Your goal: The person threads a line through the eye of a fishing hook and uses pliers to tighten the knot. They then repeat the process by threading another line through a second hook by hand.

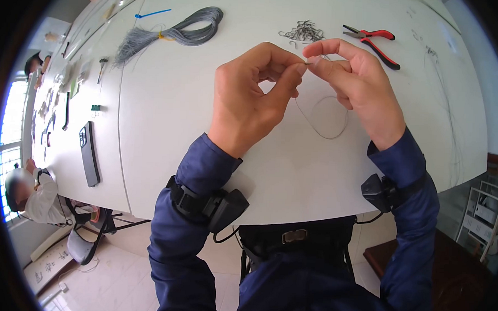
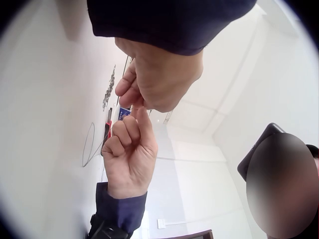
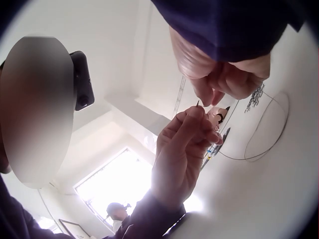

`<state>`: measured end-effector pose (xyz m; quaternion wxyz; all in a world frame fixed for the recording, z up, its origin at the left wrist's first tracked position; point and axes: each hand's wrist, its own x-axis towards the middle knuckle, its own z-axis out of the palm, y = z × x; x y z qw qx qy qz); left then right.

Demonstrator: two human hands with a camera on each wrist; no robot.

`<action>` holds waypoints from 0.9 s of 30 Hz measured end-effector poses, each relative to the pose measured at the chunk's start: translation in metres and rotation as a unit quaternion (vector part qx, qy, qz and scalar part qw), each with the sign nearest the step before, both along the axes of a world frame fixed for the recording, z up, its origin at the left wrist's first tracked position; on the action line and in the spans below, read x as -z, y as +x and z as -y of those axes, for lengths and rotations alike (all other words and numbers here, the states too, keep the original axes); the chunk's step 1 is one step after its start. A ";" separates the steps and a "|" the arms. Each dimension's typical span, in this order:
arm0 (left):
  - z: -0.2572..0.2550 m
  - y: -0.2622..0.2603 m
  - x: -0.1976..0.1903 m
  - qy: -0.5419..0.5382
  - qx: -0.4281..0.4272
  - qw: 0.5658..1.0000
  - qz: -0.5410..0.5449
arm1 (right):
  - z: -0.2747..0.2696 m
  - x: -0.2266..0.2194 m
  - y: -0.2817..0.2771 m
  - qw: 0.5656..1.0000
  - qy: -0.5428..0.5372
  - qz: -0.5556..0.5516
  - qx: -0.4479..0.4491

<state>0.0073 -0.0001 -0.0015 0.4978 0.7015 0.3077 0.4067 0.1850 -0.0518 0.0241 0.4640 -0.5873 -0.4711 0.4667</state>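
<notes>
My left hand (image 1: 250, 91) pinches a small, thin metal piece, likely a fish hook (image 3: 198, 103), between thumb and forefinger; its dark tip sticks out past the fingertips, the rest hidden. Right beside it is my right hand (image 1: 360, 85), thumb and forefinger at the same tip, the other fingers curled in. A thin grey fishing line (image 1: 328, 138) runs from under the left fingers in a loose loop over the table and up to the right hand, which grips it. Just beyond the hands lies a pile of small dark hooks (image 1: 307, 32).
Red-handled pliers (image 1: 382, 55) lie at the far right. A tied hank of grey line (image 1: 201, 32) and a blue cable tie (image 1: 154, 13) are at the back left. A phone (image 1: 90, 154) lies on the white table (image 1: 167, 124) to the left. Another person (image 1: 39, 196) sits farther left.
</notes>
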 end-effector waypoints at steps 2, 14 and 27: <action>-0.001 0.001 -0.001 -0.003 -0.023 1.000 0.008 | 0.001 0.008 -0.004 0.998 0.050 0.029 -0.004; -0.003 0.004 0.002 -0.031 -0.049 0.998 0.009 | 0.000 0.017 -0.010 0.991 0.112 0.066 0.033; -0.008 0.001 0.007 0.148 -0.070 0.984 -0.069 | 0.001 0.015 -0.008 0.973 0.121 0.197 0.005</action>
